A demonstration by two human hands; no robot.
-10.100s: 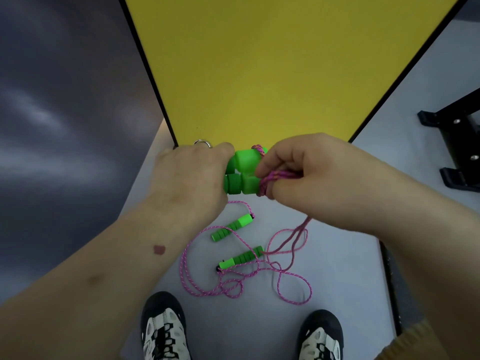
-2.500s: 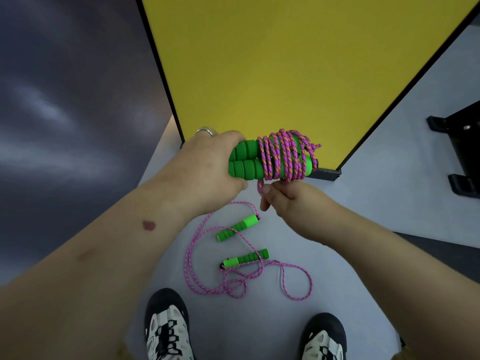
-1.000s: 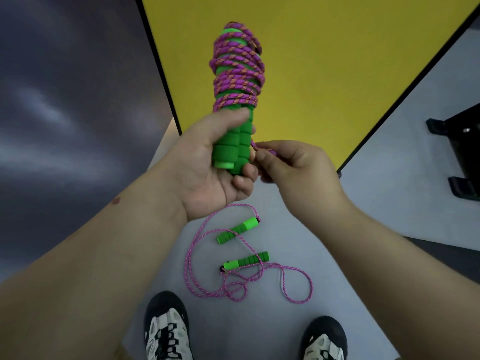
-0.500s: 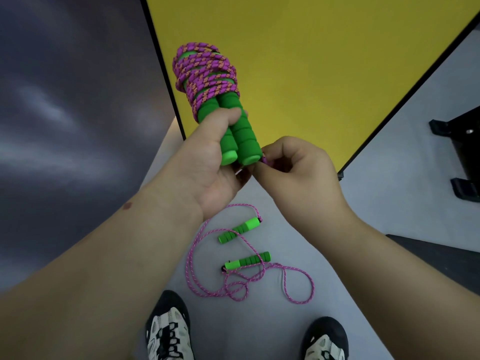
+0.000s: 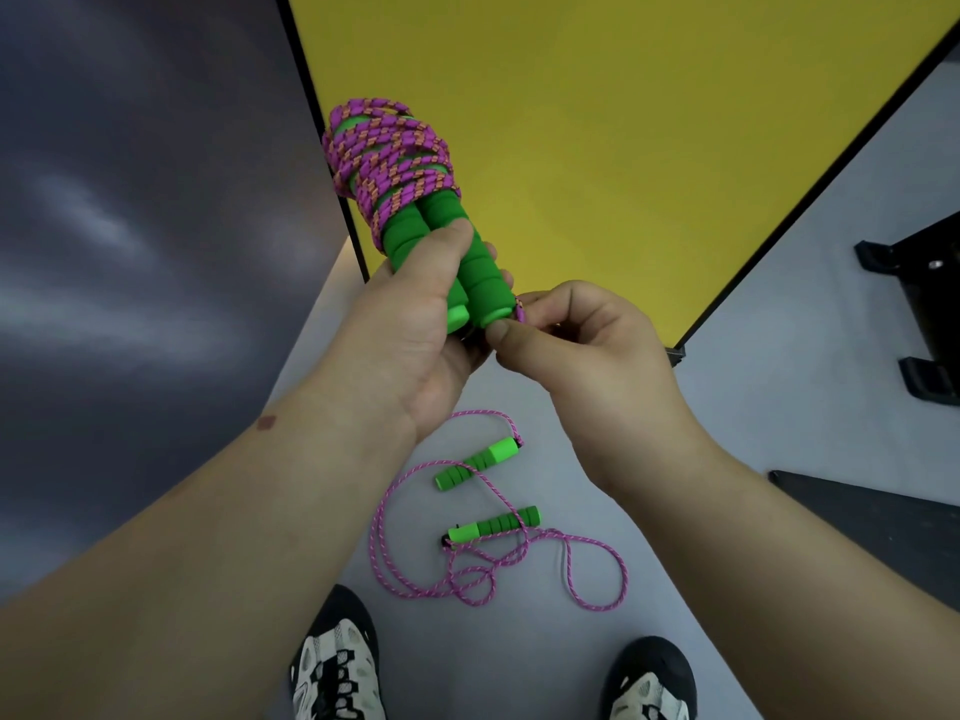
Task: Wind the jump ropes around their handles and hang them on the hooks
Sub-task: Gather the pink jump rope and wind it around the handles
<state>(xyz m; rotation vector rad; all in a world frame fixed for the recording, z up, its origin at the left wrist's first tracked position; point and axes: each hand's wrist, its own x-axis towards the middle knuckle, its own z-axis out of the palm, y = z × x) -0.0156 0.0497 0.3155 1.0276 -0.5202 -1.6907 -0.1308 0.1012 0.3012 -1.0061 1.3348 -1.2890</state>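
Wound rope [image 5: 389,148] on paired handles [image 5: 467,272] — gripped by the left hand [image 5: 415,335].
The right hand [image 5: 582,356] pinches the rope's loose end [image 5: 521,315] at the handles' base; a second rope [image 5: 493,558] lies loose on the grey floor [image 5: 727,433] below both hands, yellow panel [image 5: 623,122] beyond.

Single head-worn wide-angle view, facing steeply down, close on hands, floor [image 5: 519,641] below.

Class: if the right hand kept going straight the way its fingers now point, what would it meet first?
Probably the near ends of the green handles held by the left hand; the right hand already pinches the rope end beside them.
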